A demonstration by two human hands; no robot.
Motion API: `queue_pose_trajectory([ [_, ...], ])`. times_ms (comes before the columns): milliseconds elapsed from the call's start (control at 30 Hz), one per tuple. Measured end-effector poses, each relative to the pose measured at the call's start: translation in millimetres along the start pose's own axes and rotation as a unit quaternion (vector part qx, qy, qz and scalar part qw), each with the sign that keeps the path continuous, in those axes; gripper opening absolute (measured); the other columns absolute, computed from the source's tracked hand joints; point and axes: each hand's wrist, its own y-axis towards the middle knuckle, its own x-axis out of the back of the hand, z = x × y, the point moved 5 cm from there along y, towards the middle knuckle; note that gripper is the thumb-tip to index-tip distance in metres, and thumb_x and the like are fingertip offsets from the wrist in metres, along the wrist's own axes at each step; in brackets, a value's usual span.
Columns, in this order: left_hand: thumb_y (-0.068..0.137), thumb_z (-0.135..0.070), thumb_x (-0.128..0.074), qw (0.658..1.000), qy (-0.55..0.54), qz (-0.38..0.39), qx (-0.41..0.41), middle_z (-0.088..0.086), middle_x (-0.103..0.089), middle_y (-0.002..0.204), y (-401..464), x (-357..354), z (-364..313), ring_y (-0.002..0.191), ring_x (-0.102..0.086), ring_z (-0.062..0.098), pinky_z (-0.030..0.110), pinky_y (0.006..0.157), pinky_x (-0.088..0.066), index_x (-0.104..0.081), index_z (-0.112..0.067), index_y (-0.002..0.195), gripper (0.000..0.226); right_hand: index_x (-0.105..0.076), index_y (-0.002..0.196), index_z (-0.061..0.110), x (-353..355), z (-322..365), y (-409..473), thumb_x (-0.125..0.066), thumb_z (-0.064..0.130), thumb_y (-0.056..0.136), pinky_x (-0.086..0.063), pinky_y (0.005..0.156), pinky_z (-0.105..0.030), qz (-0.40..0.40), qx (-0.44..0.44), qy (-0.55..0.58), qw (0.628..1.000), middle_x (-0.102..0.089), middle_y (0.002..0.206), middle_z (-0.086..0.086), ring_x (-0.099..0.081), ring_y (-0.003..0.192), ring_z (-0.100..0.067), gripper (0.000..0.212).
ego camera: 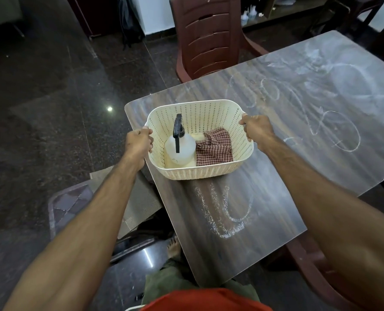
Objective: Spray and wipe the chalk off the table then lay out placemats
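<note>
- Near edge of the table (276, 153) ends just before the person's lap; chalk marks (227, 212) cover its top, which lies open to the right.
- Left hand (139, 142) and right hand (257, 130) clamp opposite rims of the basket (200, 171) at the table's left corner.
- Inside: spray bottle (179, 149) left, checked cloth (213, 151) right.
- Placemats (139, 198) lie left, below the table edge.

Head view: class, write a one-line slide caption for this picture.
Left hand and right hand grip a cream basket holding spray bottle and checked cloth on a chalk-marked table.
</note>
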Motion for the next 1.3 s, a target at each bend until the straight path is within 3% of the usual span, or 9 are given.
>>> queue_pose_trajectory([
  [767, 0.104, -0.019, -0.041, 1.0, 0.0, 0.02, 0.01, -0.001, -0.042, 0.063, 47.2, -19.8, -7.4, 0.053, -0.036, 0.009, 0.022, 0.051, -0.034, -0.057, -0.008, 0.099, 0.02, -0.06, 0.065, 0.017, -23.9, -5.3, 57.0, -0.053, 0.03, 0.098, -0.03, 0.051, -0.029, -0.053, -0.013, -0.011, 0.998, -0.045, 0.061, -0.002, -0.038, 0.05, -0.014, 0.036],
  [833, 0.104, -0.018, -0.041, 1.0, 0.005, 0.022, 0.005, -0.001, -0.042, 0.064, 46.9, -19.3, -8.1, 0.054, -0.037, 0.01, 0.022, 0.052, -0.036, -0.058, -0.007, 0.103, 0.02, -0.062, 0.074, 0.012, -22.1, -3.5, 56.7, -0.054, 0.032, 0.097, -0.039, 0.059, -0.03, -0.074, 0.005, -0.041, 0.996, -0.055, 0.069, -0.002, -0.05, 0.06, -0.016, 0.031],
  [900, 0.104, -0.019, -0.043, 1.0, 0.016, 0.023, -0.007, 0.0, -0.045, 0.066, 46.5, -17.8, -9.2, 0.055, -0.04, 0.01, 0.022, 0.054, -0.039, -0.059, -0.008, 0.105, 0.019, -0.065, 0.097, 0.006, -18.4, 2.2, 53.1, -0.055, 0.032, 0.096, -0.044, 0.074, -0.029, -0.109, 0.048, -0.092, 0.989, -0.064, 0.092, -0.005, -0.058, 0.082, -0.019, 0.027],
  [1000, 0.103, -0.02, -0.049, 0.999, 0.025, 0.021, -0.024, 0.0, -0.049, 0.067, 45.4, -16.9, -10.7, 0.054, -0.042, 0.01, 0.02, 0.051, -0.042, -0.057, -0.007, 0.101, 0.015, -0.06, 0.117, 0.007, -18.7, 20.4, 39.2, -0.058, 0.028, 0.094, -0.045, 0.095, -0.034, -0.143, 0.168, -0.155, 0.963, -0.057, 0.119, -0.01, -0.056, 0.107, -0.022, 0.032],
  [1100, 0.103, -0.022, -0.049, 0.999, 0.032, 0.023, -0.031, -0.001, -0.049, 0.068, 44.6, -18.8, -10.6, 0.054, -0.042, 0.009, 0.021, 0.052, -0.042, -0.057, -0.007, 0.102, 0.017, -0.061, 0.118, 0.012, -35.3, 35.9, 26.7, -0.062, 0.025, 0.091, -0.038, 0.104, -0.04, -0.114, 0.251, -0.215, 0.937, -0.055, 0.122, -0.007, -0.053, 0.116, -0.022, 0.031],
  [1200, 0.104, -0.023, -0.047, 0.998, 0.041, 0.022, -0.035, -0.001, -0.05, 0.069, 44.3, -19.9, -10.1, 0.055, -0.043, 0.009, 0.021, 0.053, -0.041, -0.057, -0.007, 0.104, 0.019, -0.063, 0.117, 0.018, -55.9, 44.5, 14.2, -0.064, 0.026, 0.088, -0.02, 0.108, -0.037, -0.085, 0.278, -0.315, 0.904, -0.056, 0.123, -0.002, -0.048, 0.122, -0.02, 0.03],
  [1300, 0.104, -0.022, -0.047, 0.998, 0.034, 0.024, -0.036, 0.0, -0.048, 0.069, 43.9, -20.8, -10.0, 0.055, -0.041, 0.009, 0.02, 0.05, -0.039, -0.056, -0.008, 0.104, 0.017, -0.061, 0.123, 0.017, -80.5, 45.8, 6.6, -0.067, 0.025, 0.087, -0.026, 0.108, -0.037, 0.0, 0.267, -0.321, 0.909, -0.056, 0.127, -0.005, -0.051, 0.12, -0.023, 0.037],
])
